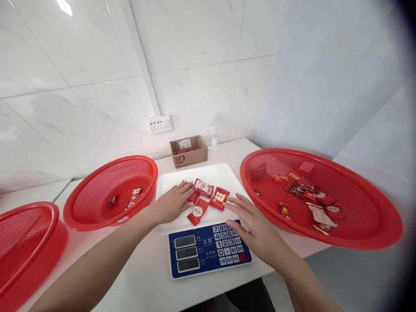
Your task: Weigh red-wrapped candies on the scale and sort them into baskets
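Observation:
A white weighing tray (211, 173) sits on a blue electronic scale (208, 249) in front of me. Several small red snack packets (203, 188) lie on the tray. My left hand (172, 203) rests flat on the tray with fingers stretched out, its fingertips touching a red packet (194, 198). My right hand (253, 227) hovers open over the scale's keypad, fingers spread, its fingertips close to another red packet (219, 198). Neither hand grips anything.
A red mesh basket (325, 195) with several packets stands at the right. Another red basket (110, 190) with a few packets is at the left, a third (26, 242) at far left. A cardboard box (188, 151) and a clear bottle (212, 135) stand by the tiled wall.

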A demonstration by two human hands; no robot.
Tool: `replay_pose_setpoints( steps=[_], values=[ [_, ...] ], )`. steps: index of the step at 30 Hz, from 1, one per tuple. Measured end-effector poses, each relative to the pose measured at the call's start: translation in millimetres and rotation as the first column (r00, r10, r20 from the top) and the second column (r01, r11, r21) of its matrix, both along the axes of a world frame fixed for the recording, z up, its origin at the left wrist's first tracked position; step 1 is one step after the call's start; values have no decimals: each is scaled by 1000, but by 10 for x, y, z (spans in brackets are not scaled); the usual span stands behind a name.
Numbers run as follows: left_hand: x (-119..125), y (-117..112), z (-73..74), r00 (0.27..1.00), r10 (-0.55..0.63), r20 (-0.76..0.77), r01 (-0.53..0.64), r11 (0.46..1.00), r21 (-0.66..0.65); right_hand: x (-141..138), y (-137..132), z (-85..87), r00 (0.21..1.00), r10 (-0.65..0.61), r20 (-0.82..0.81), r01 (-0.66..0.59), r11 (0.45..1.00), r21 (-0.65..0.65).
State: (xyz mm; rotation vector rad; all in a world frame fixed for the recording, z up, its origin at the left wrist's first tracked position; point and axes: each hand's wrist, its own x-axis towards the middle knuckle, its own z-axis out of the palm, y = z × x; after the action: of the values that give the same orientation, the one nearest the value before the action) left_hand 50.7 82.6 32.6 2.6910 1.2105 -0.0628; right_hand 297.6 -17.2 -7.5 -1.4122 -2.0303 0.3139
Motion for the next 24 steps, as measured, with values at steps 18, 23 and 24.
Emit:
replay_pose_setpoints(
  steps=[18, 23, 24],
  values=[
    [338, -86, 63, 994, -104, 24, 103, 994, 26, 69, -74, -14, 999, 26, 30, -26, 1000, 12],
    [484, -97, 27, 980, -131, -147, 126, 991, -47, 306, -100, 90, 997, 1, 82, 1, 1000, -16],
    [474, -93, 30, 980, -137, -146, 131, 990, -52, 395, -86, 130, 995, -21, 99, 24, 999, -30]
  ],
)
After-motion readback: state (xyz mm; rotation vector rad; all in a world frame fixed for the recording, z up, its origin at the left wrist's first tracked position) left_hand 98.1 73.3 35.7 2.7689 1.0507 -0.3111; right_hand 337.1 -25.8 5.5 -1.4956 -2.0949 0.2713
